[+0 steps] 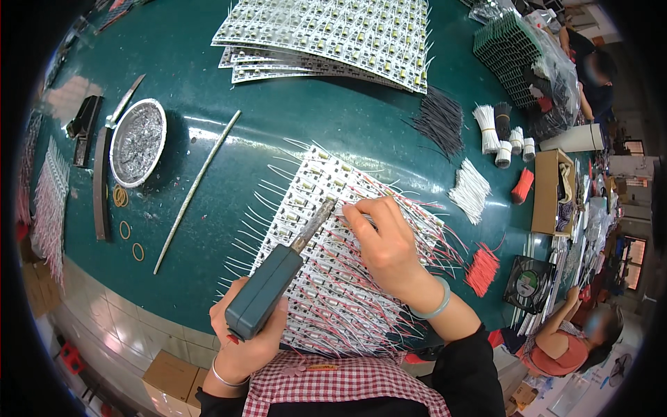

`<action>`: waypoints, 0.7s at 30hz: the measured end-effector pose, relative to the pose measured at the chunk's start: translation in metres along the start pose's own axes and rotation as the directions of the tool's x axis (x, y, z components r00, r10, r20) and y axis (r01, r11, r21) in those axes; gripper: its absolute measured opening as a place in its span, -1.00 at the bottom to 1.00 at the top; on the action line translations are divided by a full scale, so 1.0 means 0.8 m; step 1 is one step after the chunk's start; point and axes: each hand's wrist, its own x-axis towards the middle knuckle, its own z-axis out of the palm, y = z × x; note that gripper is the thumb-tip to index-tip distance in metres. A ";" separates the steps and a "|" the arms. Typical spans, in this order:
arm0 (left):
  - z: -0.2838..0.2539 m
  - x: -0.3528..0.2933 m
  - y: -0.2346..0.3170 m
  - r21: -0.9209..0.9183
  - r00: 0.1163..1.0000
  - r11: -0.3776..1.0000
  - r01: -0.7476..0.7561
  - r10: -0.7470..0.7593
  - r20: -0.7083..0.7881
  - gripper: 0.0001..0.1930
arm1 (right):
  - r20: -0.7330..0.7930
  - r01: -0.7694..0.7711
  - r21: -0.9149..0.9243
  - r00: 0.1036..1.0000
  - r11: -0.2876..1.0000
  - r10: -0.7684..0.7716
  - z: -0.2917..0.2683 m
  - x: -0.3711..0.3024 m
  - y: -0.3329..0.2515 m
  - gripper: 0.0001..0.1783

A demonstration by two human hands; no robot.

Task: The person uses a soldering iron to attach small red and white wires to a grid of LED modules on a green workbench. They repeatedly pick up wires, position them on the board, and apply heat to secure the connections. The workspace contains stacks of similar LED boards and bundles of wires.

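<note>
My left hand [244, 333] is wrapped around the dark green handle of a soldering iron [265, 292]. Its metal tip rests against a white circuit board panel [299, 208] on the table in front of me. Rows of small components cover the panel, and thin red, white and black wires bristle from it. Close to the iron's tip, my right hand [385, 243] has thumb and index finger pinched over the panel. Whatever is between those fingertips is too small to make out.
A stack of similar panels [333, 42] lies at the far side. Piles of black wires [441, 121], white wires [470, 189] and red wires [483, 270] lie to the right. A bowl [163, 142], a long thin stick [198, 191] and a small fan [529, 283] are also there.
</note>
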 end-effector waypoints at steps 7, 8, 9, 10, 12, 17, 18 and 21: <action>0.002 0.001 -0.003 0.006 1.000 1.000 -0.003 0.003 0.017 -0.82 | 0.009 -0.007 0.005 1.000 1.000 0.007 0.000 0.001 0.000 -0.59; 0.003 0.001 -0.004 -0.001 1.000 1.000 0.008 -0.008 0.019 -0.82 | 0.009 -0.007 0.008 1.000 1.000 0.007 0.001 0.000 0.001 -0.60; 0.003 0.001 -0.004 0.002 1.000 1.000 0.001 -0.001 0.019 -0.82 | 0.010 -0.007 0.011 1.000 1.000 0.007 0.001 -0.001 0.001 -0.60; 0.004 0.002 -0.004 0.006 1.000 1.000 -0.005 0.005 0.019 -0.82 | 0.011 -0.007 0.010 1.000 1.000 0.007 0.001 -0.001 0.001 -0.60; 0.005 0.002 -0.004 0.006 1.000 1.000 -0.005 0.005 0.014 -0.83 | 0.014 -0.006 0.010 1.000 1.000 0.006 0.002 -0.001 0.002 -0.60; 0.005 0.002 -0.003 0.053 0.999 0.999 -0.004 0.002 0.032 -0.83 | 0.018 -0.010 0.010 1.000 1.000 0.010 0.001 0.000 0.001 -0.61; 0.005 0.002 -0.003 0.060 0.999 0.998 -0.014 0.012 0.031 -0.83 | 0.017 -0.009 0.008 1.000 1.000 0.009 0.002 0.000 0.001 -0.61; 0.005 0.002 -0.004 0.066 0.999 0.997 -0.032 0.030 0.033 -0.85 | 0.019 -0.006 -0.002 1.000 1.000 0.006 0.003 -0.001 0.002 -0.61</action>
